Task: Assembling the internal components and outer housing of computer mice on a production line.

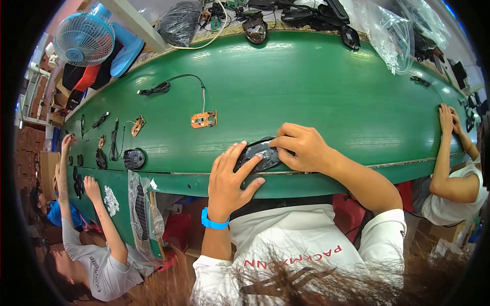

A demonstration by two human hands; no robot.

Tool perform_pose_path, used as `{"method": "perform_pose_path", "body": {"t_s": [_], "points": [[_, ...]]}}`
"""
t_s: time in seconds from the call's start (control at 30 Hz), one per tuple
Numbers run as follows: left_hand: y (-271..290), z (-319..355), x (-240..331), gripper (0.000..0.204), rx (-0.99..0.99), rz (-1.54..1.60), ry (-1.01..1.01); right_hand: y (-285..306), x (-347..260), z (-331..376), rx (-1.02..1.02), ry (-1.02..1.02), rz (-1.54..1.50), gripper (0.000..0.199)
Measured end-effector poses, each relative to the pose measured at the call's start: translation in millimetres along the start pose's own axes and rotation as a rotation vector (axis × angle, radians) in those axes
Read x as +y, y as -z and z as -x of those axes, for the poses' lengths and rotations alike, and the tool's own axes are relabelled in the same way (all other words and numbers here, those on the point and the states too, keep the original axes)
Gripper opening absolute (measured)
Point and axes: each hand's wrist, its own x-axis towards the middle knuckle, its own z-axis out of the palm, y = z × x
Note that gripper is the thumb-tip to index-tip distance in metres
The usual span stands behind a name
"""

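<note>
A black computer mouse shell (pixel 261 156) lies at the near edge of the green work surface, its inner side facing up. My left hand (pixel 229 173) steadies it, fingers along its left side and one fingertip pressing inside; the thumb is stretched out. At the shell's right end, my right hand (pixel 302 148) is closed in a pinch; whatever small thing its fingertips may hold is hidden. Beyond the shell sits an orange circuit board (pixel 204 119) joined to a coiled black cable (pixel 155 89).
Left along the belt (pixel 326 92) are another mouse shell (pixel 135 158) and a smaller board (pixel 138 125). Co-workers' arms reach in from the left (pixel 109 219) and right (pixel 443 158). Mouse parts (pixel 254 29) and plastic bags (pixel 388 35) lie at the back; a blue fan (pixel 84 40) stands far left.
</note>
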Motion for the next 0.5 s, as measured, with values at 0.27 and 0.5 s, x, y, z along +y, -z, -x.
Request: {"method": "perform_pose_path", "body": {"t_s": [0.27, 0.5], "points": [[4, 5, -19, 0.044, 0.169, 0.263, 0.056, 1, 3, -2, 0.06, 0.02, -0.017, 0.02], [52, -47, -93, 0.062, 0.071, -0.268, 0.043, 2, 7, -3, 0.1, -0.008, 0.023, 0.014]]}}
